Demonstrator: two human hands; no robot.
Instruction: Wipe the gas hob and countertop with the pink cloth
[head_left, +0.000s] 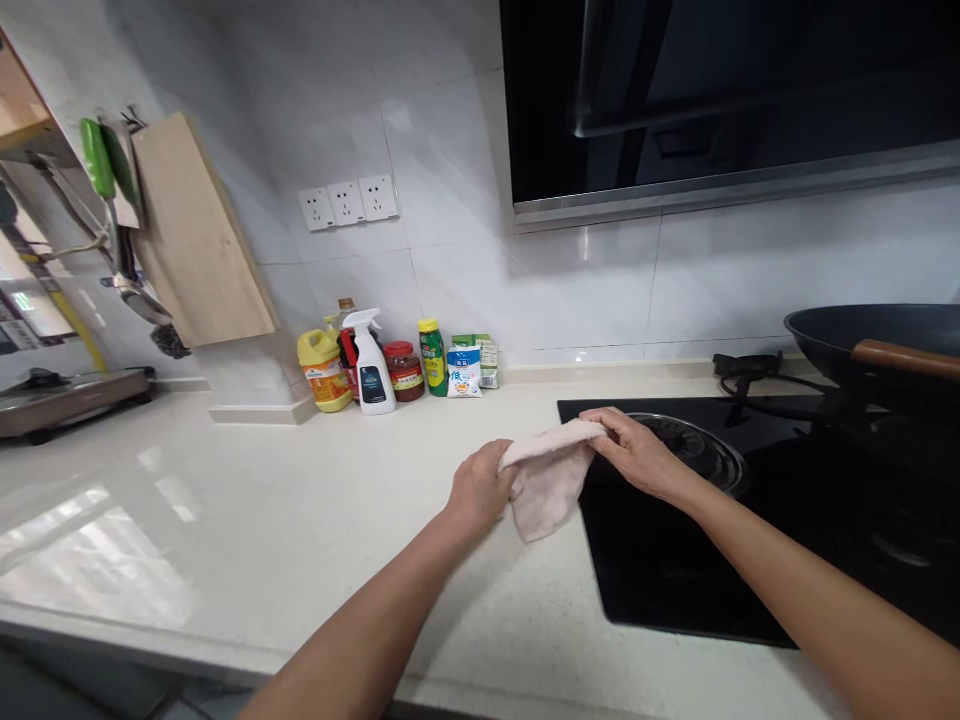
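Note:
A pale pinkish cloth (pixel 553 490) hangs between my two hands, folded along its top edge, its lower corner drooping over the counter beside the stove. My left hand (pixel 481 487) grips the cloth's left end with fingers closed. At the other end, my right hand (pixel 628 452) pinches the cloth near the left edge of the black gas stove (pixel 675 570). The round burner (pixel 697 450) lies just behind and partly under my right hand and wrist.
Along the wall stand a white spray bottle (pixel 373 370), a yellow jug (pixel 322 370), a red-brown jar (pixel 404 372), a green bottle (pixel 433 358) and a salt packet (pixel 464 372). A wok (pixel 832 345) sits at the right. Above hangs a dark range hood (pixel 712 90); a cutting board (pixel 195 230) hangs left.

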